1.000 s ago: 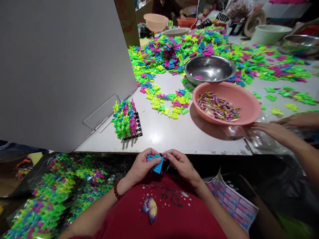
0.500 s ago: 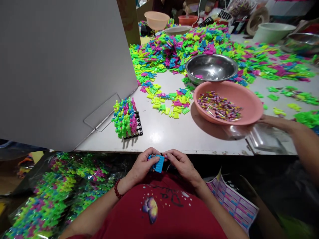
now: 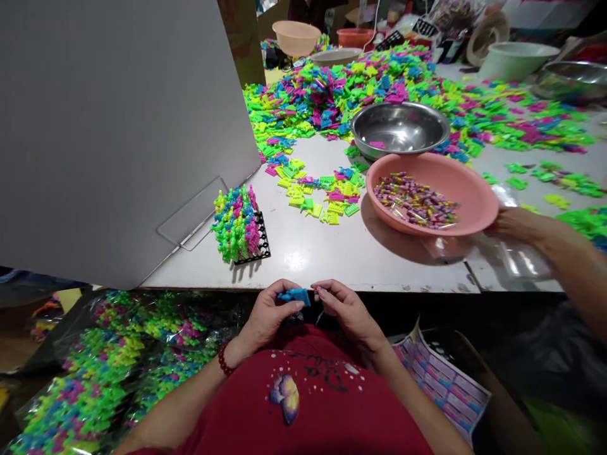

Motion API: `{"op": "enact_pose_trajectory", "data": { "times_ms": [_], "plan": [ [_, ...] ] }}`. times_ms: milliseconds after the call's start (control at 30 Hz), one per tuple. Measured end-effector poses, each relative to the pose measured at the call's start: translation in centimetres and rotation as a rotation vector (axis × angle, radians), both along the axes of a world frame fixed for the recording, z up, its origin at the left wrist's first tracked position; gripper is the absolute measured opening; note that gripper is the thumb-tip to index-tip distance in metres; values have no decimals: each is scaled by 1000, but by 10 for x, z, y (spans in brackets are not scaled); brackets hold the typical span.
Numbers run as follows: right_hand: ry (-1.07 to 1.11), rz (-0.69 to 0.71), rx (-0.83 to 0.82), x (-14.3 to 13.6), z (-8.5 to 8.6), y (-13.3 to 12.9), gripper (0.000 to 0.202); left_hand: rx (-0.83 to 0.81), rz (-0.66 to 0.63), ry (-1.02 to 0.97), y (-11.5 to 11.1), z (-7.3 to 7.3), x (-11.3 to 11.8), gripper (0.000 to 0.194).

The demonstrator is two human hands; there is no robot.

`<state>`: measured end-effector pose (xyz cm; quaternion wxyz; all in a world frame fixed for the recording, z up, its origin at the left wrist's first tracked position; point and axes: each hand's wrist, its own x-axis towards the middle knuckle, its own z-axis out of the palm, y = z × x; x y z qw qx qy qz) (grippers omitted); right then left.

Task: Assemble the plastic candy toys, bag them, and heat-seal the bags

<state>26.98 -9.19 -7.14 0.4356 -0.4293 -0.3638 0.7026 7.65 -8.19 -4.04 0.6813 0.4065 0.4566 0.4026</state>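
Many bright toys [image 3: 237,221] stand in a black rack [image 3: 264,243]; next, the left hand [image 3: 266,314] pinches a blue toy [image 3: 298,295] between thumb and fingers, before the white table [image 3: 322,253]; just beside it, a small red piece [image 3: 316,289] sits in the right hand's [image 3: 346,311] closed fingertips; farther right, a pink bowl [image 3: 467,196] has a co-worker's hand [image 3: 515,224] at its rim.

Lt-green tub [image 3: 512,68]: tan roll [image 3: 474,45] just L, steel bowl [image 3: 554,90] just R; peach basin [image 3: 294,43] & red basin [image 3: 355,39] well L.
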Motion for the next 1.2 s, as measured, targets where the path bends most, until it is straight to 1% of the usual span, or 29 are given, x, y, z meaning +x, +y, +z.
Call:
{"op": "enact_pose_trajectory", "data": {
  "times_ms": [33, 100, 167, 267, 367, 400, 433, 467, 567, 600, 700, 733, 833, 900, 1000, 1200],
  "plan": [
    [12, 1, 1, 0, -1, 0, 32, 71, 36, 26, 0, 0, 0, 21],
    [28, 8, 14, -2, -2, 0, 32, 183, 77, 73, 1, 2, 2, 14],
    [26, 20, 26, -4, -1, 0, 33, 198, 70, 90, 2, 3, 3, 11],
    [-3, 16, 42, -5, 1, 1, 35, 123, 0, 102, 2, 6, 3, 11],
    [-60, -2, 68, -4, 3, 0, 35, 74, -116, 77, 1, 6, 1, 26],
    [-75, -1, 72, -3, 4, 0, 35, 73, -142, 56, 0, 5, 0, 30],
    [-85, 1, 71, -2, 4, 0, 35, 70, -146, 39, 0, 4, 0, 30],
    [-87, 9, 64, -2, 4, -1, 35, 61, -118, 27, 0, 2, 0, 27],
    [-59, 20, 41, -3, 0, -2, 35, -9, 67, 5, 0, -6, 3, 25],
    [-38, 15, 34, -4, -1, -2, 36, -39, 116, -12, 0, -8, 5, 28],
    [29, -17, 33, -6, -5, -2, 35, -105, 183, -90, 1, -10, 9, 54],
    [42, -24, 36, -6, -6, -2, 34, -131, 187, -111, 1, -10, 10, 57],
    [34, -30, 40, -5, -4, -2, 32, -219, 172, -146, 1, -7, 12, 57],
    [12, -25, 36, -4, -2, -2, 32, -248, 154, -147, 1, -5, 13, 57],
    [-5, -13, 57, -4, 0, -4, 30, -250, 142, -146, 0, -6, 14, 54],
    [-38, 10, 112, -3, -4, -6, 26, -213, 86, -137, -1, -9, 15, 48]
  ]
}}
